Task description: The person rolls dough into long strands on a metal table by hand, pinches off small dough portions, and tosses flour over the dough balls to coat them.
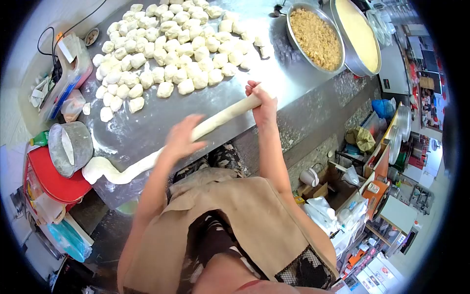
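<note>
In the head view, the only one supplied, we find the work in hand part done, in our judgement: a large batch of separate dough pieces [186, 87] sits crowded on the far part of the metal counter [147, 117], while one long dough rope [220, 120] remains undivided. We locate this rope along the near side of the counter, running from a bend just beside the metal pot [81, 147] up to the right grip [264, 105]. We record the right grip as curled firmly around the rope's upper end; whether that end is lifted off the counter we cannot tell. The left grip [182, 138] is released, fingers spread and blurred over the rope's middle, with contact pressure not determinable. We note a bowl of brown crumbly mixture [316, 39] and a pan of yellow contents [360, 36] at the far right; we see none of either on the dough pieces. As to markings, we could read no brand or wording: the green bottle [39, 138] shows no legible name, a small dark label [387, 84] on a pale box [393, 73] is too small, and the papers [377, 277] at lower right are equally unreadable.
</note>
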{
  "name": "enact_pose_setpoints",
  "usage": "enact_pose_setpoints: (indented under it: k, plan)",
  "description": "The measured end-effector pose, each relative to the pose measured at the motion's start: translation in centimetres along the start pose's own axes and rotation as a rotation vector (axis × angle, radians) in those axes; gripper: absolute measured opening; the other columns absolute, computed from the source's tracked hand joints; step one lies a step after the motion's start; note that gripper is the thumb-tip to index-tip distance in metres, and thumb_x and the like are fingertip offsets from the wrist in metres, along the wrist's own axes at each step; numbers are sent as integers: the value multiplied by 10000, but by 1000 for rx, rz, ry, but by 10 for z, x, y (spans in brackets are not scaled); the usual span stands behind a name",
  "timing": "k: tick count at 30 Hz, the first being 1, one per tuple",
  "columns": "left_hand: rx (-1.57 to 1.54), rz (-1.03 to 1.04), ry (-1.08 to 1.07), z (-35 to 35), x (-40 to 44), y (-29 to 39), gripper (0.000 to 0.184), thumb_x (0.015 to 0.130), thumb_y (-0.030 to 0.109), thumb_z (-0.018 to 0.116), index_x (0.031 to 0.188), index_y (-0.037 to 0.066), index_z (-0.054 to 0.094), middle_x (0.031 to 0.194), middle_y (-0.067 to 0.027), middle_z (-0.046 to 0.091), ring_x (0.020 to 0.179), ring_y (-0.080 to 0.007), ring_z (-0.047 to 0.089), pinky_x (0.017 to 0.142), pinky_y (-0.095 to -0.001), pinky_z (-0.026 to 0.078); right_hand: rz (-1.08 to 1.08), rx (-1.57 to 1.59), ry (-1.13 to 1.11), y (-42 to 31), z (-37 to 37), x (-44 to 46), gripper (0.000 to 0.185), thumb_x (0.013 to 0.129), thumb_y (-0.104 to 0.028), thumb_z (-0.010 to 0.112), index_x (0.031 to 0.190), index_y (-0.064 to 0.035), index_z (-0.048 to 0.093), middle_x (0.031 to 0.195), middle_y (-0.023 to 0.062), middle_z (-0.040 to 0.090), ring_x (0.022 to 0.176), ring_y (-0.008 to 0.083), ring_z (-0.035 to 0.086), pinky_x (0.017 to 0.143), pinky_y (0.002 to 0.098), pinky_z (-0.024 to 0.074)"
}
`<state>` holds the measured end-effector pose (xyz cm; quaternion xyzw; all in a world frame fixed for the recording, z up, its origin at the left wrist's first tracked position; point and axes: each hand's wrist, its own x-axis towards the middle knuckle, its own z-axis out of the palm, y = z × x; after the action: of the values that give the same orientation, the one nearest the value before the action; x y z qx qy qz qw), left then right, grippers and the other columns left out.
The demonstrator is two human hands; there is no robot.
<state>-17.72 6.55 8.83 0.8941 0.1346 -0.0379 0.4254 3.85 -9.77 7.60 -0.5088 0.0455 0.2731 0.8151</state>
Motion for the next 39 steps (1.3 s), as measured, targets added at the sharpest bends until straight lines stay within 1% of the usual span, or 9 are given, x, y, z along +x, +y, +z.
enact_pose_setpoints:
  k: [4, 6, 13, 15, 17, 24, 28, 36, 39]
  plan:
    - [-68, 298, 361, 65, 105, 67, 671, 712, 281, 746, 1300, 104, 474, 1204, -211, 582, 1094, -372, 575, 918, -468, 462, -43, -54, -147, -31, 19, -9, 341, 741, 63, 678, 1019, -59, 521, 843, 83, 594, 821, 200, 600, 771, 353, 507]
    - [-272, -78, 189, 67, 124, 88, 518, 747, 286, 711, 1186, 85, 522, 974, -198, 663, 911, -408, 634, 782, -490, 508, -12, 17, -164, -37, 17, -8, 320, 743, 49, 684, 990, -72, 521, 839, 65, 590, 808, 177, 592, 760, 331, 507]
    - [-126, -133, 182, 69, 134, 87, 336, 756, 302, 694, 976, 69, 597, 846, -189, 674, 822, -405, 647, 716, -483, 516, 77, 499, -50, -31, 14, 2, 181, 792, -26, 682, 921, -94, 574, 789, 32, 601, 764, 147, 590, 743, 310, 503]
    - [-254, -110, 166, 67, 135, 92, 354, 721, 302, 722, 982, 88, 616, 864, -191, 678, 824, -402, 648, 714, -481, 516, -94, -238, 90, -32, 15, 0, 176, 796, -80, 721, 950, -53, 640, 857, 49, 644, 820, 121, 599, 748, 277, 498]
    - [-306, -83, 146, 75, 140, 87, 394, 706, 311, 737, 1020, 103, 620, 870, -187, 681, 824, -397, 650, 713, -475, 519, -105, -336, -49, -31, 3, 2, 224, 796, -122, 745, 980, -19, 668, 950, 52, 661, 859, 95, 594, 744, 252, 493]
    - [-242, -72, 184, 65, 143, 94, 335, 728, 301, 726, 980, 96, 645, 817, -170, 681, 802, -387, 653, 687, -463, 520, -474, -1314, -403, -79, 11, 6, 213, 782, -224, 710, 899, -62, 637, 843, 140, 611, 743, 310, 613, 667, 377, 503]
    - [-151, -60, 187, 71, 144, 86, 251, 767, 274, 689, 920, 80, 647, 791, -171, 673, 772, -386, 649, 667, -466, 512, -763, -1296, -182, -43, 18, 4, 137, 787, -164, 661, 764, -66, 568, 744, 122, 537, 662, 329, 559, 562, 421, 464]
    - [-288, 143, 352, 81, 123, 71, 202, 715, 196, 738, 838, 70, 638, 778, -133, 663, 711, -343, 630, 654, -382, 514, -710, -1417, 30, 22, -26, 91, 167, 760, -166, 645, 855, -45, 580, 843, 159, 552, 739, 357, 568, 637, 452, 481]
    - [-493, -163, 245, 58, 111, 82, 216, 755, 201, 756, 814, 65, 599, 837, -93, 656, 759, -232, 631, 732, -319, 499, -764, -1626, 104, 2, -14, 88, 293, 752, -192, 647, 996, -35, 605, 995, 174, 577, 848, 361, 584, 747, 447, 498]
